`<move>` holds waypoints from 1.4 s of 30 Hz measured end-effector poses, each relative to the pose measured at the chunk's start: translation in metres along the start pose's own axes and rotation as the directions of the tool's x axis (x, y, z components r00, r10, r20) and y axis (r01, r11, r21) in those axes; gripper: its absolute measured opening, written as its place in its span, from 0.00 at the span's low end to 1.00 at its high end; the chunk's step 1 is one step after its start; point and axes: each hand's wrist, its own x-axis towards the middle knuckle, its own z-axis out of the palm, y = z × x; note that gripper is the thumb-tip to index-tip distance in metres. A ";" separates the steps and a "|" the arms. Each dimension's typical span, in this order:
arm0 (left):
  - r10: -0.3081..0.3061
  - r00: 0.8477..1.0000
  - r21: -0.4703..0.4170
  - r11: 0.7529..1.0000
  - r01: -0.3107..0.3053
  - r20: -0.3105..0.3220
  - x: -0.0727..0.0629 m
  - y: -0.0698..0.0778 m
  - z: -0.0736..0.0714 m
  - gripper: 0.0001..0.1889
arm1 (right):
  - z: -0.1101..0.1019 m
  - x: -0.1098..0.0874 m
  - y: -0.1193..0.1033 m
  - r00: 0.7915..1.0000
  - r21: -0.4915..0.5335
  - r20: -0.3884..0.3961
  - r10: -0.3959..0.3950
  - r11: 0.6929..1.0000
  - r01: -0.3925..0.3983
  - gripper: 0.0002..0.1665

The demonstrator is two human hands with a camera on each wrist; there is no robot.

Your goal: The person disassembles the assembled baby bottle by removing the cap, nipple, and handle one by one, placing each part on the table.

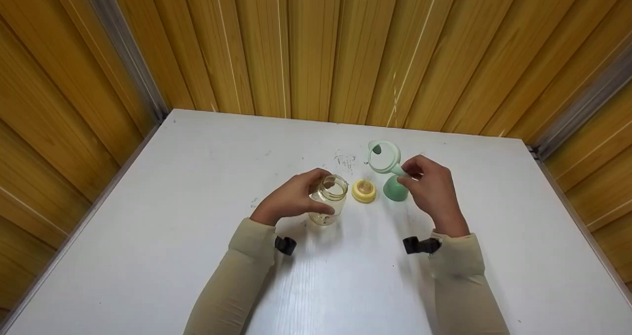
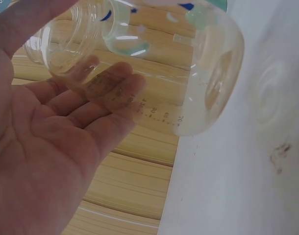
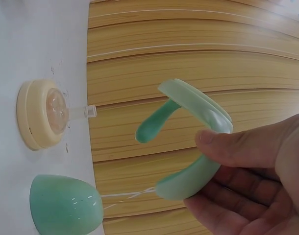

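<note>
My left hand [image 1: 291,196] grips a clear baby bottle [image 1: 337,203], thumb on the near side and fingers round the far side. Its mouth is uncapped. In the left wrist view the bottle [image 2: 159,63] shows volume marks and small printed shapes. My right hand [image 1: 435,190] pinches a pale green bottle handle ring [image 1: 396,169] between thumb and fingers, raised over the table. One darker green grip [image 3: 157,122] shows in the right wrist view. Between the hands sits a yellow bottle collar [image 1: 364,197] with a clear teat [image 3: 57,110]. Beside it, under the handle ring, is a green dome cap [image 1: 395,190].
Everything stands on a white table [image 1: 197,177] with dark scuff marks [image 1: 344,161] near the middle. A yellow wood-look panel wall [image 1: 311,53] rises behind the table's far edge, with more panels at both sides. Each wrist carries a black camera mount [image 1: 420,246].
</note>
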 end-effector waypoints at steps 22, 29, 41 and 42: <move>0.008 1.000 0.013 1.000 -0.008 0.007 0.000 0.000 0.002 0.34 | -0.002 0.002 0.006 0.999 -0.085 0.033 0.025 0.996 -0.022 0.11; -0.008 1.000 0.030 1.000 0.008 0.008 0.000 0.000 0.003 0.35 | -0.002 0.003 0.008 0.998 -0.099 0.047 0.042 0.994 -0.037 0.11; 0.013 1.000 -0.010 1.000 -0.012 0.021 -0.001 0.000 0.001 0.35 | -0.003 0.005 0.013 0.995 -0.124 0.086 0.054 0.991 -0.043 0.09; 0.012 1.000 -0.016 1.000 -0.011 0.022 -0.001 0.000 0.001 0.35 | -0.003 0.006 0.014 0.995 -0.125 0.088 0.052 0.991 -0.040 0.09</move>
